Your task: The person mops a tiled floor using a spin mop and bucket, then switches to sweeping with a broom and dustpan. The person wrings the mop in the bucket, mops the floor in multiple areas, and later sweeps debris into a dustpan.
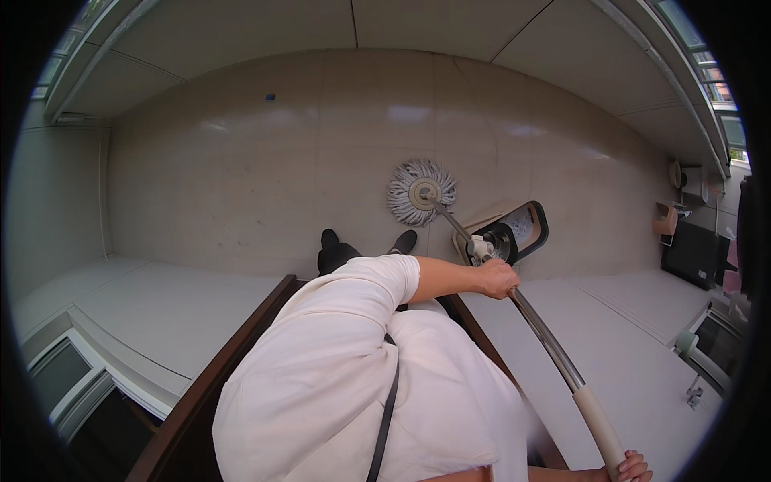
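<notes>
My left hand (500,279) is wrapped around the metal pole of a spin mop, just above its beige collar. My right hand (633,467) grips the beige handle sleeve (596,419) at the top end, in the lower right. The pole slants down to a round mop head (423,191) with grey-white strands, spread flat on the floor in front of my feet. Right of it stands a spin mop bucket (540,220) with a dark rim, a round wringer basket and what looks like foamy water. The pole passes over the bucket's left part.
Beige floor tiles (241,162) show marks near my left shoe (329,237). A small blue piece (270,97) lies near the far wall. At the right stand a black box-like object (692,253) and several small items. A dark brown door frame (265,319) is behind me.
</notes>
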